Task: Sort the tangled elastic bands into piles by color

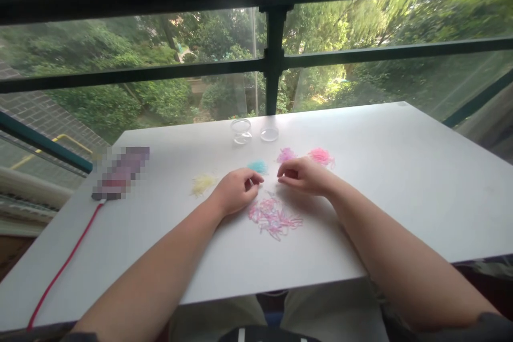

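Note:
My left hand (237,191) rests near the mixed pile, its fingers curled and a small gap between thumb and forefinger. Across from it, my right hand (306,175) has its fingers bent, with thumb and fingertips apart. Nothing shows in either hand. Between my forearms lies a loose mixed pile of thin pink, lilac and pale bands or strands (273,218). Beyond the hands are small piles of the same kind: yellow (202,184), light blue (257,166), purple (286,155) and bright pink (320,156), the last partly behind my right hand.
A clear round container (241,132) and a shallow clear dish or lid (269,134) stand near the far edge of the white table (401,181). At the left lies a blurred-out device (122,173) with a red cable (66,262). Green-framed glass rises behind the table.

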The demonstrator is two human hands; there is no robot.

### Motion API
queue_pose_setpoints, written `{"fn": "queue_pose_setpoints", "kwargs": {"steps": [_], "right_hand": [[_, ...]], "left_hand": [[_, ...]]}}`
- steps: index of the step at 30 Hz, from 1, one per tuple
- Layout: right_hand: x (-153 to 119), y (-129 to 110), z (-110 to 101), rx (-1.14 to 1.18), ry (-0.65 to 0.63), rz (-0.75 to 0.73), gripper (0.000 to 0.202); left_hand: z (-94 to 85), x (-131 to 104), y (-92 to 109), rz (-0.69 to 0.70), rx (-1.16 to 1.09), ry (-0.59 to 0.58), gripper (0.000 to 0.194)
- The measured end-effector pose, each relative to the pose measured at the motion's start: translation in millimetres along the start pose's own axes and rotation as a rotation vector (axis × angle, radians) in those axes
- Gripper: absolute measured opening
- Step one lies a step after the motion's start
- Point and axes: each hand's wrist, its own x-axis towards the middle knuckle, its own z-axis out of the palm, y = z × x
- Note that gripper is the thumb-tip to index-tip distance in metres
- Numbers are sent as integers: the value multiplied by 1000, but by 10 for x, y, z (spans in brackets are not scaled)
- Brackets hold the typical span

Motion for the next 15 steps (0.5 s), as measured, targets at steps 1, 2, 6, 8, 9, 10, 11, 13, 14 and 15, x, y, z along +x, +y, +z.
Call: {"fn": "queue_pose_setpoints", "kwargs": {"steps": [1, 2, 6, 8, 9, 10, 11, 13, 14, 15], "right_hand": [[-5, -39, 24, -8, -68, -13, 12], [-9, -73, 46, -11, -123, -19, 13], [-7, -142, 101, -30, -205, -30, 18], [-2, -144, 114, -54, -195, -32, 17], [1, -140, 119, -67, -184, -33, 16], [4, -136, 123, -75, -173, -34, 15], [6, -131, 129, -80, -165, -36, 15], [10, -120, 139, -81, -157, -41, 14], [11, -116, 144, -79, -154, -43, 14], [13, -112, 148, -77, -152, -45, 15]], "left_hand": [[3, 2, -4, 4, 9, 0, 24], [8, 3, -7, 11, 16, -2, 24], [26, 5, -11, 45, 22, -33, 22], [28, 7, -8, 55, 23, -48, 20], [27, 8, -5, 57, 25, -52, 19], [25, 9, -3, 58, 27, -54, 19], [23, 11, 0, 58, 29, -54, 18], [21, 13, 3, 56, 31, -56, 17], [21, 13, 4, 57, 32, -57, 17], [22, 14, 5, 59, 33, -59, 16]]}}
